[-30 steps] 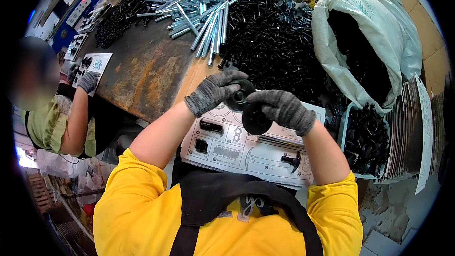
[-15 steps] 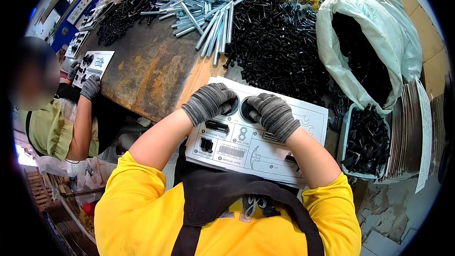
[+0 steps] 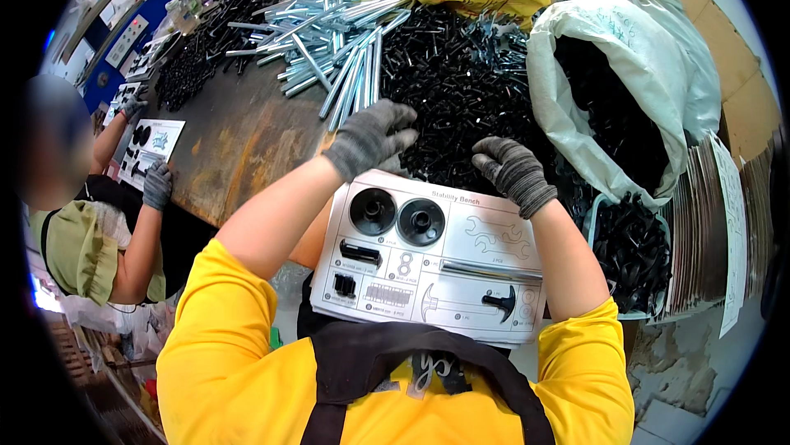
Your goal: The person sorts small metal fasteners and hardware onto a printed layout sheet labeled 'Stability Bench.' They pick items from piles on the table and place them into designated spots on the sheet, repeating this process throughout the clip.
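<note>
My left hand (image 3: 370, 139), in a grey knit glove, reaches over the near left edge of a heap of black bolts (image 3: 453, 87), its fingers apart. Farther right, my right hand (image 3: 514, 175) hovers by the heap's near edge with its fingers loosely bent and nothing visible in them. Between my forearms lies a stack of printed white sheets (image 3: 387, 260). Two round black plastic discs (image 3: 373, 211) sit at its upper left. Also on it are a black bolt bundle (image 3: 360, 253), small black pieces (image 3: 344, 284), a metal tube (image 3: 485, 272) and a black T-shaped knob (image 3: 499, 302).
Silver tubes (image 3: 329, 46) are piled beyond my left hand. At right stand a white woven sack (image 3: 551, 74) of black parts, a bin (image 3: 629, 251) of black pieces and stacked cardboard (image 3: 699, 223). A co-worker (image 3: 90, 247) handles a similar sheet at left.
Both hands have left the two black discs and moved away, over toward the bolt heap. The discs now lie uncovered on the sheet. The whole view has shifted slightly.
</note>
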Tool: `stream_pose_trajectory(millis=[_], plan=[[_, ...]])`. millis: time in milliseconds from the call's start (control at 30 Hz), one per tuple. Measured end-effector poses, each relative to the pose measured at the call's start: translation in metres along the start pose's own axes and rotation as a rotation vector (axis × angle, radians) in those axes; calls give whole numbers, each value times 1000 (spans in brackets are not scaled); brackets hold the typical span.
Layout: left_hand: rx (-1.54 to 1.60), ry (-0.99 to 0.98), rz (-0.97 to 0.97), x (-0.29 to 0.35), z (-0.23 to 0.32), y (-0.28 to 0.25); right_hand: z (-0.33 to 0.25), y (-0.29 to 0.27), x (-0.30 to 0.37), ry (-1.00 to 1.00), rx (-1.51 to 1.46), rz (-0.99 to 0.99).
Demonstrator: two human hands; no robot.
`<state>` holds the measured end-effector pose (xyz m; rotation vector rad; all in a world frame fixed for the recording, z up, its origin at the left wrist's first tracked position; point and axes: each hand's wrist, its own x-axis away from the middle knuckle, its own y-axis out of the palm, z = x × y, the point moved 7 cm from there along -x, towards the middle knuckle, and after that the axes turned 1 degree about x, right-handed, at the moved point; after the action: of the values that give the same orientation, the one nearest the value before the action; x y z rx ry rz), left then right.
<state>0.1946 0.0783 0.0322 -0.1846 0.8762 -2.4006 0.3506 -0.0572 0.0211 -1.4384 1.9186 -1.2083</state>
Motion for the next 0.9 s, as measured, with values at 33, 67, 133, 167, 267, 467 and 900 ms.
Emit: stream_pose_trajectory(millis=[33, 67, 133, 167, 267, 467, 900], plan=[[-53, 0, 13, -21, 2, 1, 5, 7, 2, 95, -196, -91], [-106, 1, 25, -44, 4, 2, 9, 16, 9, 189, -393, -179], [-241, 165, 121, -88, 13, 2, 2, 30, 11, -151, -253, -143], [-325, 190, 146, -106, 23, 2, 12, 45, 14, -77, -271, -225], [-527, 149, 135, -157, 38, 11, 14, 64, 19, -84, -217, -225], [-740, -156, -7, -222, 39, 52, 12, 63, 23, -102, -104, -162], [-556, -258, -106, -237, 2, 38, 9, 59, 24, -85, -76, -139]])
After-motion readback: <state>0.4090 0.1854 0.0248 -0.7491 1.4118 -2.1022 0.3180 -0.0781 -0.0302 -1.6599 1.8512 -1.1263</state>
